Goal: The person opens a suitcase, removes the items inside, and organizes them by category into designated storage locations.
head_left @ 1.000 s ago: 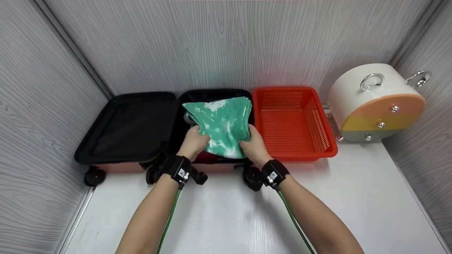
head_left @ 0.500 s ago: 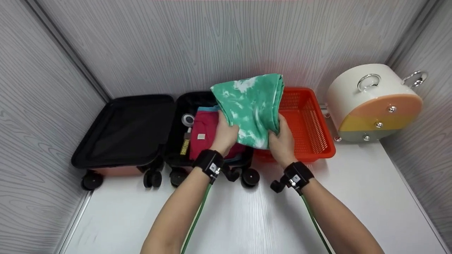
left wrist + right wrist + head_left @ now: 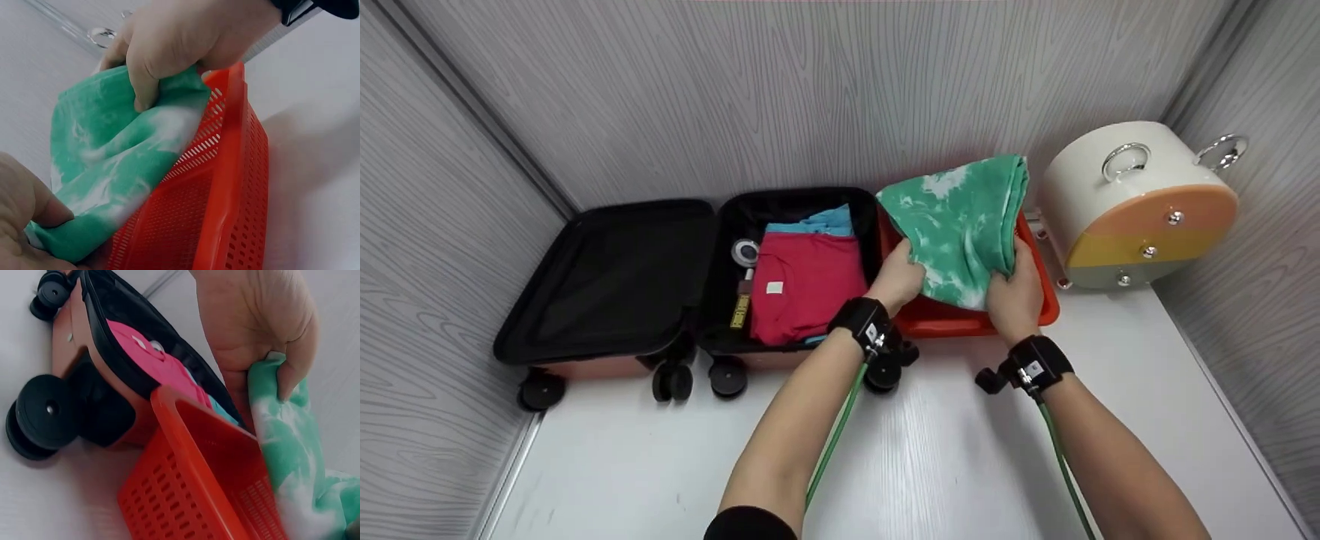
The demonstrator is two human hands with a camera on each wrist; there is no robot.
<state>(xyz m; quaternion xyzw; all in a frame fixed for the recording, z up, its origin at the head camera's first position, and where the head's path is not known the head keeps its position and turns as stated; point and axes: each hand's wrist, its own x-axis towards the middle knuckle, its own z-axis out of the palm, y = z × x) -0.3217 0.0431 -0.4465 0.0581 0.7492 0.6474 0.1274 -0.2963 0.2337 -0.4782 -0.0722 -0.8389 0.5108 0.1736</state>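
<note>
Both hands hold a folded green and white tie-dye cloth (image 3: pixel 960 221) above the orange mesh basket (image 3: pixel 937 321). My left hand (image 3: pixel 895 277) grips its lower left edge and my right hand (image 3: pixel 1012 287) grips its lower right edge. In the left wrist view the cloth (image 3: pixel 107 163) hangs over the basket's rim (image 3: pixel 228 169), with the right hand's thumb (image 3: pixel 143 84) pressed on it. The right wrist view shows the left hand (image 3: pixel 259 326) pinching the cloth (image 3: pixel 281 439) over the basket (image 3: pixel 185 495).
An open suitcase (image 3: pixel 607 277) lies left of the basket. Its right half holds a red shirt (image 3: pixel 806 285), a blue garment (image 3: pixel 819 222) and small items (image 3: pixel 745 253). A white cylinder with an orange and yellow face (image 3: pixel 1132 206) stands at the back right. Walls enclose the table (image 3: pixel 930 457).
Both hands have lifted the green cloth out of the suitcase and carried it right, over the basket. The red shirt beneath it now shows.
</note>
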